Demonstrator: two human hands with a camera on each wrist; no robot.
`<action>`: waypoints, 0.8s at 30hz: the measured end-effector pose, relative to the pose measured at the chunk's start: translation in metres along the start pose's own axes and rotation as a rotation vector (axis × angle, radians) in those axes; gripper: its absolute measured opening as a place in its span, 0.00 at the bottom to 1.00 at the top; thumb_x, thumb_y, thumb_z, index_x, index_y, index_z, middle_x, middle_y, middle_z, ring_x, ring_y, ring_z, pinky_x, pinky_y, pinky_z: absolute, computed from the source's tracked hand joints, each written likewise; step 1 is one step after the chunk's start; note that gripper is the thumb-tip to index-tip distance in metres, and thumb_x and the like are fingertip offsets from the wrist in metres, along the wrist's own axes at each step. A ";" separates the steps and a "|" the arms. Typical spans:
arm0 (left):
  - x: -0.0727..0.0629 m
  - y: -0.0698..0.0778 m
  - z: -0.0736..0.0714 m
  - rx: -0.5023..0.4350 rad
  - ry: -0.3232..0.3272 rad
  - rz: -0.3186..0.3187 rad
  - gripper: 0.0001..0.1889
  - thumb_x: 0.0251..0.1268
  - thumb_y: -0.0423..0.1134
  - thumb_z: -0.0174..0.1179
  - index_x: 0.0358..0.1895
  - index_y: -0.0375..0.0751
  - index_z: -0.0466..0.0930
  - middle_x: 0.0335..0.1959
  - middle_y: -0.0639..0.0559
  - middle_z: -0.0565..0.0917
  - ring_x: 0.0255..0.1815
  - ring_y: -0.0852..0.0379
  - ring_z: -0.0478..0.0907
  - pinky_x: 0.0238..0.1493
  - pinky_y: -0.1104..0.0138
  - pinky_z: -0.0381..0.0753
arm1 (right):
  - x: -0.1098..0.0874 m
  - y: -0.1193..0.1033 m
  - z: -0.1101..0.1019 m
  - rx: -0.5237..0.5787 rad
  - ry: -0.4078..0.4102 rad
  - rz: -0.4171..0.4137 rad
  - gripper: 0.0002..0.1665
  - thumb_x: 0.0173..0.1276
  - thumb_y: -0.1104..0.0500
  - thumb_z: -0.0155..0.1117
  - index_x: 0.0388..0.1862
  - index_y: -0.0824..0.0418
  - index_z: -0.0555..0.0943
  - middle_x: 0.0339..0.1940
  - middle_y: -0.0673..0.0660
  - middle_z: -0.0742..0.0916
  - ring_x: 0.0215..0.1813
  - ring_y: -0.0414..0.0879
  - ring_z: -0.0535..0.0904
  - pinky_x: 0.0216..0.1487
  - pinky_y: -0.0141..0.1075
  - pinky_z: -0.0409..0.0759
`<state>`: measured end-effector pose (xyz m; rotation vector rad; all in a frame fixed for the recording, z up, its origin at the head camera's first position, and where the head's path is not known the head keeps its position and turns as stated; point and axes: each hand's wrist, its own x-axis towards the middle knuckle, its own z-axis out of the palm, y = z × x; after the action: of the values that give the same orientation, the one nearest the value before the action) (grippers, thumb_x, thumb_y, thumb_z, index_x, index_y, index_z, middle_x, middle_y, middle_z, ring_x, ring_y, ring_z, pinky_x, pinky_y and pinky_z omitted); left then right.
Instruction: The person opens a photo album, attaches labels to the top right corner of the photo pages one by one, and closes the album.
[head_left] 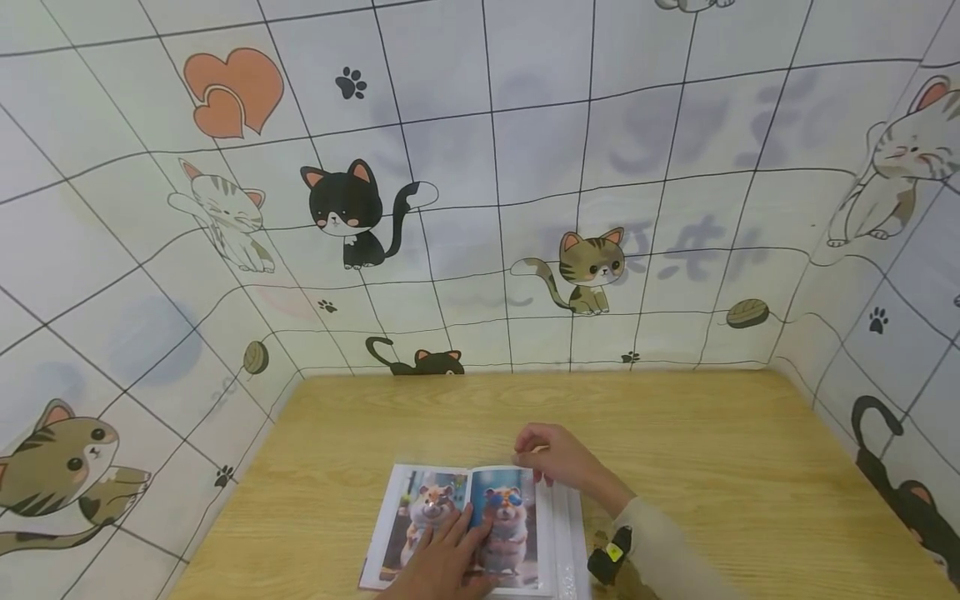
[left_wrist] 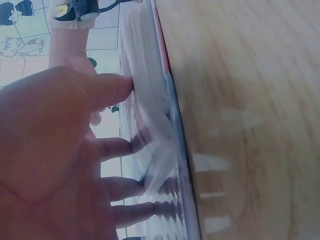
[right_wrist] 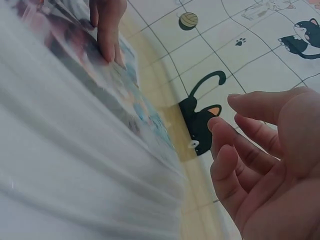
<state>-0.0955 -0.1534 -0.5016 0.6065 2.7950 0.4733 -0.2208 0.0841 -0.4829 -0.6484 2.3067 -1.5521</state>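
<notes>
A photo album lies spread on the table, its clear sleeves stacked at the right side. On the left page is a picture of a hamster; the right page carries a hamster picture with blue sunglasses. My left hand rests across the middle of both pages, and in the left wrist view its fingertips press the sleeves with fingers extended. At the album's top right corner hovers my right hand. Its fingers are loosely bent, with nothing between thumb and fingertips in the right wrist view.
The wooden table extends around the album. Behind it and along both sides hangs a white gridded sheet printed with cats, paws and yarn balls. A dark wrist device sits on the right sleeve.
</notes>
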 end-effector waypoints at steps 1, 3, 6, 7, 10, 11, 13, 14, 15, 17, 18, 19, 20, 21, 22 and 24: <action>0.000 0.000 0.000 0.002 0.001 0.001 0.39 0.65 0.66 0.54 0.74 0.48 0.65 0.75 0.35 0.63 0.74 0.34 0.61 0.60 0.32 0.67 | -0.004 0.001 -0.003 -0.010 -0.004 -0.006 0.08 0.70 0.59 0.64 0.43 0.64 0.79 0.37 0.54 0.84 0.24 0.46 0.79 0.20 0.39 0.77; 0.000 0.001 -0.001 0.006 0.003 0.003 0.39 0.65 0.66 0.55 0.73 0.48 0.65 0.74 0.35 0.64 0.73 0.34 0.62 0.60 0.33 0.67 | -0.012 0.001 -0.010 -0.026 -0.010 -0.017 0.09 0.71 0.59 0.64 0.43 0.64 0.78 0.38 0.55 0.84 0.25 0.48 0.79 0.21 0.41 0.78; -0.001 0.001 -0.003 0.031 0.016 0.022 0.38 0.65 0.66 0.55 0.73 0.47 0.66 0.73 0.34 0.65 0.71 0.34 0.64 0.58 0.34 0.70 | -0.024 0.004 -0.021 -0.039 -0.006 -0.003 0.11 0.70 0.58 0.65 0.44 0.64 0.78 0.39 0.55 0.85 0.27 0.50 0.80 0.22 0.40 0.78; -0.001 0.001 -0.003 0.043 0.022 0.033 0.38 0.66 0.66 0.55 0.72 0.47 0.66 0.73 0.34 0.66 0.71 0.33 0.65 0.58 0.34 0.71 | -0.027 0.005 -0.024 -0.045 -0.003 0.001 0.11 0.70 0.57 0.65 0.44 0.63 0.79 0.39 0.55 0.85 0.28 0.51 0.80 0.23 0.39 0.79; -0.001 -0.001 -0.004 0.076 0.055 0.077 0.38 0.66 0.65 0.55 0.72 0.45 0.67 0.71 0.32 0.68 0.68 0.31 0.67 0.56 0.36 0.73 | -0.036 0.011 -0.033 -0.063 0.013 -0.001 0.11 0.70 0.56 0.65 0.44 0.62 0.79 0.39 0.54 0.85 0.32 0.51 0.80 0.28 0.39 0.81; -0.002 -0.002 -0.004 0.081 0.065 0.089 0.38 0.67 0.65 0.54 0.72 0.44 0.67 0.70 0.32 0.69 0.68 0.30 0.68 0.56 0.36 0.73 | -0.039 0.013 -0.035 -0.070 0.018 -0.010 0.11 0.70 0.56 0.65 0.44 0.63 0.79 0.39 0.54 0.85 0.33 0.50 0.80 0.29 0.38 0.81; -0.002 -0.003 -0.004 0.096 0.085 0.113 0.38 0.67 0.65 0.54 0.72 0.44 0.67 0.69 0.31 0.70 0.67 0.29 0.68 0.57 0.37 0.73 | -0.044 0.018 -0.040 -0.104 0.031 -0.029 0.11 0.69 0.57 0.66 0.44 0.63 0.79 0.38 0.53 0.85 0.36 0.48 0.80 0.34 0.37 0.81; -0.002 -0.003 -0.004 0.101 0.094 0.123 0.38 0.67 0.65 0.54 0.72 0.43 0.67 0.69 0.31 0.70 0.66 0.29 0.69 0.57 0.37 0.74 | -0.047 0.020 -0.042 -0.120 0.037 -0.040 0.11 0.69 0.57 0.65 0.44 0.63 0.79 0.38 0.52 0.85 0.37 0.46 0.80 0.36 0.36 0.81; -0.002 -0.003 -0.004 0.104 0.100 0.129 0.38 0.67 0.65 0.54 0.72 0.43 0.67 0.68 0.31 0.70 0.66 0.29 0.69 0.57 0.37 0.74 | -0.050 0.022 -0.044 -0.138 0.043 -0.049 0.10 0.69 0.58 0.65 0.43 0.63 0.79 0.37 0.51 0.85 0.38 0.45 0.79 0.37 0.35 0.80; -0.001 -0.003 -0.004 0.113 0.118 0.140 0.38 0.68 0.65 0.53 0.72 0.44 0.67 0.68 0.31 0.70 0.66 0.30 0.69 0.57 0.38 0.74 | -0.055 0.025 -0.048 -0.159 0.047 -0.064 0.08 0.69 0.60 0.64 0.43 0.63 0.79 0.36 0.50 0.86 0.38 0.43 0.80 0.38 0.33 0.78; -0.001 -0.003 -0.004 0.114 0.130 0.145 0.37 0.68 0.65 0.53 0.72 0.44 0.67 0.68 0.32 0.70 0.66 0.30 0.70 0.56 0.38 0.75 | -0.058 0.026 -0.051 -0.172 0.049 -0.065 0.07 0.69 0.60 0.64 0.42 0.62 0.79 0.36 0.50 0.86 0.39 0.42 0.80 0.39 0.33 0.77; 0.000 -0.002 -0.004 0.121 0.149 0.154 0.37 0.68 0.65 0.53 0.71 0.44 0.68 0.68 0.32 0.70 0.65 0.31 0.71 0.56 0.38 0.75 | -0.061 0.027 -0.053 -0.178 0.050 -0.068 0.06 0.69 0.61 0.64 0.42 0.62 0.79 0.36 0.50 0.86 0.39 0.42 0.80 0.39 0.32 0.77; 0.001 -0.002 -0.003 0.131 0.178 0.175 0.36 0.69 0.65 0.53 0.70 0.44 0.69 0.67 0.33 0.71 0.64 0.32 0.72 0.55 0.39 0.76 | -0.064 0.028 -0.055 -0.180 0.049 -0.068 0.07 0.68 0.62 0.64 0.42 0.62 0.79 0.37 0.51 0.86 0.39 0.42 0.80 0.40 0.32 0.77; 0.002 -0.001 -0.003 0.138 0.217 0.209 0.34 0.69 0.63 0.54 0.68 0.43 0.70 0.66 0.34 0.72 0.63 0.33 0.73 0.54 0.39 0.77 | -0.067 0.029 -0.057 -0.188 0.047 -0.064 0.07 0.68 0.62 0.65 0.42 0.62 0.79 0.37 0.51 0.85 0.39 0.41 0.80 0.40 0.32 0.77; 0.003 0.000 -0.002 0.151 0.260 0.248 0.32 0.69 0.62 0.55 0.66 0.43 0.72 0.64 0.35 0.74 0.62 0.35 0.74 0.53 0.40 0.78 | -0.069 0.029 -0.059 -0.194 0.042 -0.060 0.07 0.67 0.62 0.65 0.42 0.62 0.79 0.37 0.51 0.85 0.39 0.41 0.80 0.40 0.32 0.78; 0.007 0.003 0.000 0.179 0.340 0.317 0.29 0.69 0.61 0.56 0.63 0.44 0.74 0.63 0.36 0.75 0.60 0.37 0.76 0.50 0.40 0.79 | -0.075 0.030 -0.063 -0.216 0.031 -0.049 0.07 0.66 0.62 0.66 0.43 0.61 0.79 0.38 0.52 0.85 0.39 0.41 0.79 0.40 0.32 0.78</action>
<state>-0.1003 -0.1477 -0.5016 1.1150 3.0958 0.4206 -0.1924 0.1826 -0.4881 -0.7428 2.5221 -1.3524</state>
